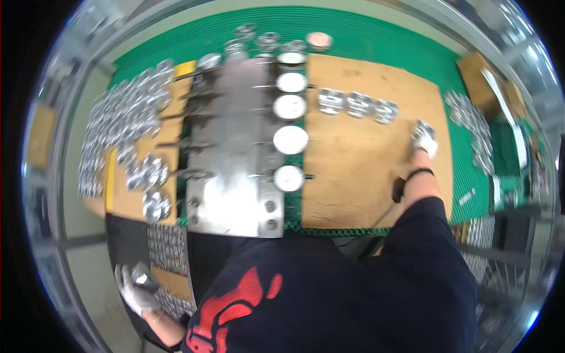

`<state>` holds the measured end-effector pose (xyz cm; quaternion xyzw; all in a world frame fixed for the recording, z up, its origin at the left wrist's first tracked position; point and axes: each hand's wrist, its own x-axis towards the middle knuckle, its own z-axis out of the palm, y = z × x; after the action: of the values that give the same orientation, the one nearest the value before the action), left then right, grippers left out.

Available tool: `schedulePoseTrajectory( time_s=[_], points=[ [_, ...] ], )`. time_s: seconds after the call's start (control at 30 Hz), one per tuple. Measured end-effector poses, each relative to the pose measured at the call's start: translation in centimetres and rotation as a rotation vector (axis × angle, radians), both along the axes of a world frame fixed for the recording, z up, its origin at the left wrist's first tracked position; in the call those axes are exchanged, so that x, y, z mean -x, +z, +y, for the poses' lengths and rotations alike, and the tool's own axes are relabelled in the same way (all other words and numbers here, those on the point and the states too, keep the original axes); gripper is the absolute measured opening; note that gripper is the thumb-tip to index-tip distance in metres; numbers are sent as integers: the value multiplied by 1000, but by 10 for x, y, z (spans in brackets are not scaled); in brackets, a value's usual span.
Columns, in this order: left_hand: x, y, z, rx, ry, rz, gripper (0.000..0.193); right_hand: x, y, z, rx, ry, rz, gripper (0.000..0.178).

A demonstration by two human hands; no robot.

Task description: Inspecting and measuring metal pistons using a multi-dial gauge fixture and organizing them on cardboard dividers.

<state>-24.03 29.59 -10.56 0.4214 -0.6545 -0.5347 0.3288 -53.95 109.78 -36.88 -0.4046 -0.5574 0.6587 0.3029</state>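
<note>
My left hand (134, 296), in a white glove, is low at the left and closed on a shiny metal part (143, 276), beside a tray of similar parts. At the right, my gloved right hand (426, 143) reaches over a brown board (365, 182), its fingers closed on another shiny metal part (422, 127); the grip is blurred. A short row of machined metal parts (358, 105) sits on the same board, left of that hand. Between my hands stands a steel fixture plate (229, 141) with several white-faced dial gauges (289, 140) along its right side.
Many shiny parts (120, 106) crowd the left side of the green ribbed mat (376, 44). More parts (471, 126) line the right edge near a cardboard box (479, 79). A copper-coloured round piece (319, 40) lies behind the gauges. Below the bench is a parts tray (168, 247).
</note>
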Motion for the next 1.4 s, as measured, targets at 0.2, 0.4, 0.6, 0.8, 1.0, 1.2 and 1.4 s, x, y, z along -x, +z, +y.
schedulePoseTrajectory(
  time_s=[0.2, 0.4, 0.6, 0.8, 1.0, 1.2, 1.4],
  points=[
    [37, 35, -10, 92, -34, 23, 44, -16, 34, 1, -95, -260, -398, 54],
    [72, 43, 5, 106, -110, 92, 43, 9, 34, -11, -492, 14, -691, 49],
    [84, 50, 29, 80, -226, 134, 42, 9, 70, -46, -145, 258, -430, 40],
    [104, 36, 45, 465, -541, -11, 35, -29, 169, -122, -352, 253, -51, 36],
    [150, 46, 104, 54, -1168, 234, 48, -134, 291, -371, -393, 1226, -13, 36],
    [154, 25, 131, -607, -1518, 229, 52, -165, 245, -480, -78, 1413, 182, 99],
    [177, -1, 103, 478, -1694, -17, 59, -149, 239, -472, -1060, 1330, 32, 89]
  ],
)
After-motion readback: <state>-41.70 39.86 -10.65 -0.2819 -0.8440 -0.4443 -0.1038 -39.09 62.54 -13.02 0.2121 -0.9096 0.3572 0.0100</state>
